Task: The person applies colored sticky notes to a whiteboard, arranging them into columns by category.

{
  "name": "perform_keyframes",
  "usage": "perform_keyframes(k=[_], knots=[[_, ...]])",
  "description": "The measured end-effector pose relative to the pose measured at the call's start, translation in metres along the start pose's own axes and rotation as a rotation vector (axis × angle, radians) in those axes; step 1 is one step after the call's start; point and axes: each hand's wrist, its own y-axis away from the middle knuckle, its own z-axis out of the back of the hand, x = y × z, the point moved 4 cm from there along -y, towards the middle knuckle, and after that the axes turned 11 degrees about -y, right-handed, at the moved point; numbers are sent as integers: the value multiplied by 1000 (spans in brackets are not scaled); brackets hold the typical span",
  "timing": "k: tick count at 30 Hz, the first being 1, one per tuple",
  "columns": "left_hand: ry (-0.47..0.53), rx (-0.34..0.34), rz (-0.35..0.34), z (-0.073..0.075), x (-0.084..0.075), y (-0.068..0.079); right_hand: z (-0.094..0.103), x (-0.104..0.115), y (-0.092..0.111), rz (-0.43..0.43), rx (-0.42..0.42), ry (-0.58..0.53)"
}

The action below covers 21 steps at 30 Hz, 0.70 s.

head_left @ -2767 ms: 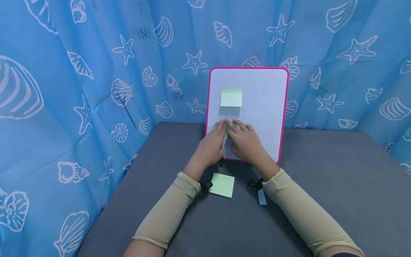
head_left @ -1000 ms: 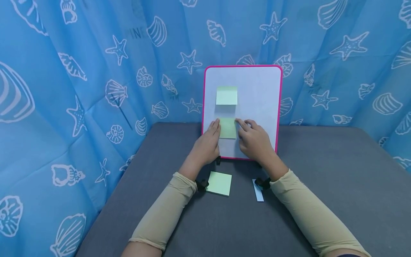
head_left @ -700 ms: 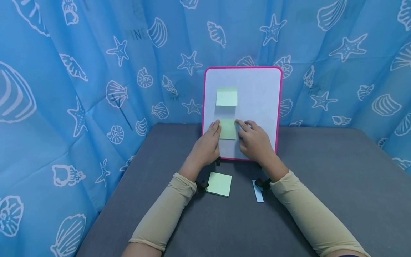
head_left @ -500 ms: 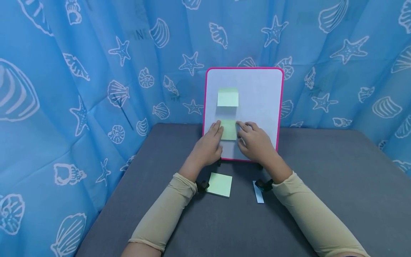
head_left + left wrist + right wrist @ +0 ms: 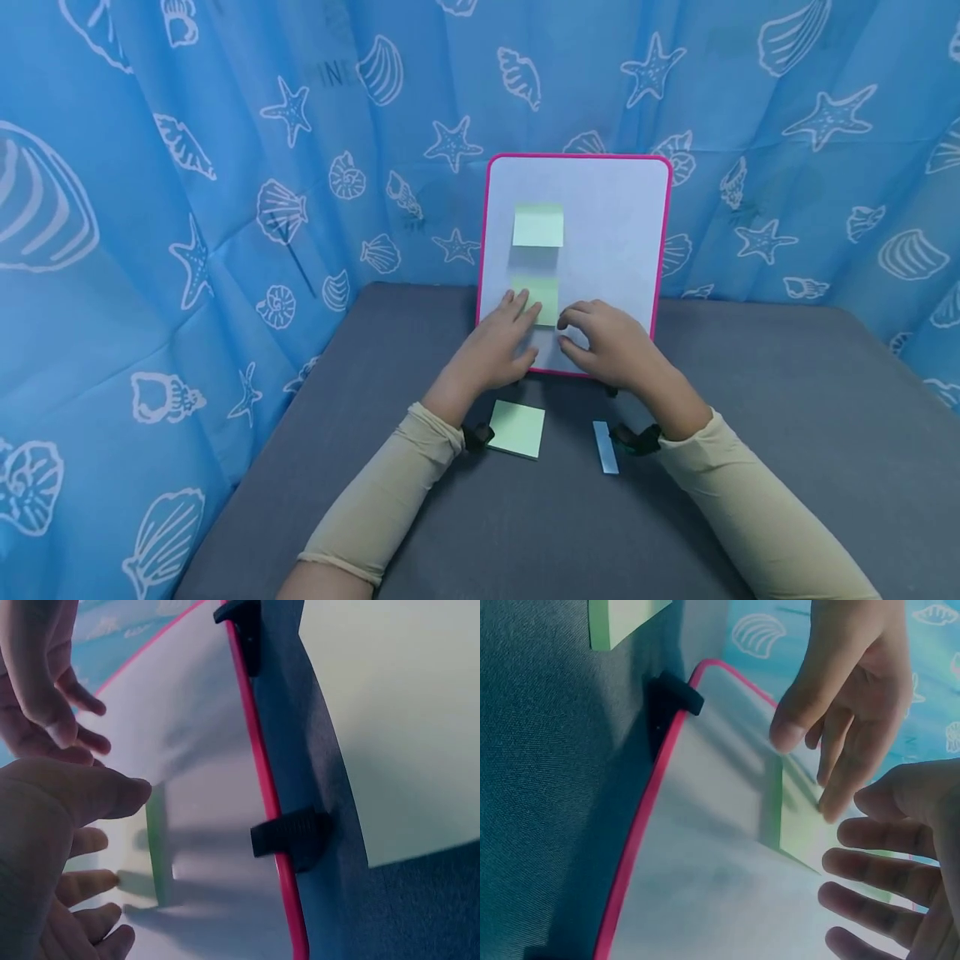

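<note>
A white board (image 5: 607,242) with a pink frame stands upright against the curtain. Two pale green sticky notes cling to its left half: an upper note (image 5: 537,226) with its bottom edge lifted, and a lower note (image 5: 546,304). My left hand (image 5: 491,346) is over the lower note's left side, fingers spread; whether they touch it is unclear. Just right of that note, my right hand (image 5: 618,346) hovers with bent, parted fingers and holds nothing. In the right wrist view the lower note (image 5: 799,821) tilts off the board between both hands.
On the grey table (image 5: 765,467) lies a green sticky note pad (image 5: 517,429), beside my left wrist. A narrow blue strip (image 5: 606,447) lies left of my right wrist. Black clips (image 5: 289,836) hold the board's bottom edge. A blue shell-patterned curtain (image 5: 420,75) hangs behind.
Both hands first pressed the lower note, then held its upper corners. Now my right hand has come off to the lower right, and my left fingers have spread and slid slightly down.
</note>
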Motion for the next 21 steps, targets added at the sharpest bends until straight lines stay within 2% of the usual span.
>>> perform_keyframes(k=[8, 14, 21], knots=[[-14, 16, -21, 9, -13, 3, 3, 4, 7, 25, 23, -8], [15, 41, -68, 16, -23, 5, 3, 2, 12, 49, 52, -7], [2, 59, -102, 17, -33, 6, 4, -5, 23, 20, 84, -32]])
